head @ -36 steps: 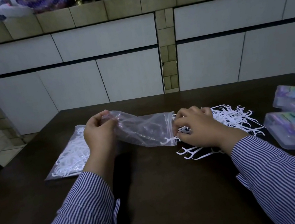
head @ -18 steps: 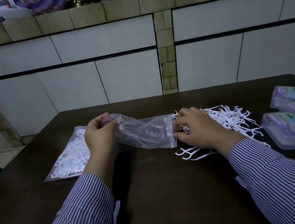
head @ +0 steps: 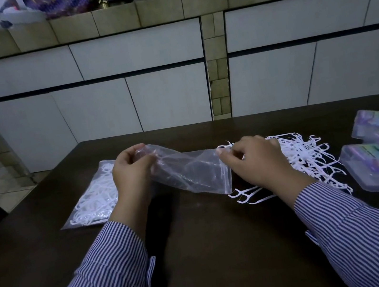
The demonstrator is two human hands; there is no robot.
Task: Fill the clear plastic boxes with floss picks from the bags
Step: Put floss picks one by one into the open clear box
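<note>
Both hands' grip pinched on the emptied clear bag (head: 193, 175): left hand (head: 132, 175), right hand (head: 254, 160); box (head: 376, 166) labels unreadable.

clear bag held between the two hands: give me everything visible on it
The clear bag is thin, see-through plastic film, crumpled and looking empty. It stretches sideways just above the dark table. The left hand grips its bunched closed end; the right hand pinches the upper corner of its open mouth, which faces the loose floss picks. A few picks lie just below that mouth. A second, full bag lies flat behind the left hand.
</note>
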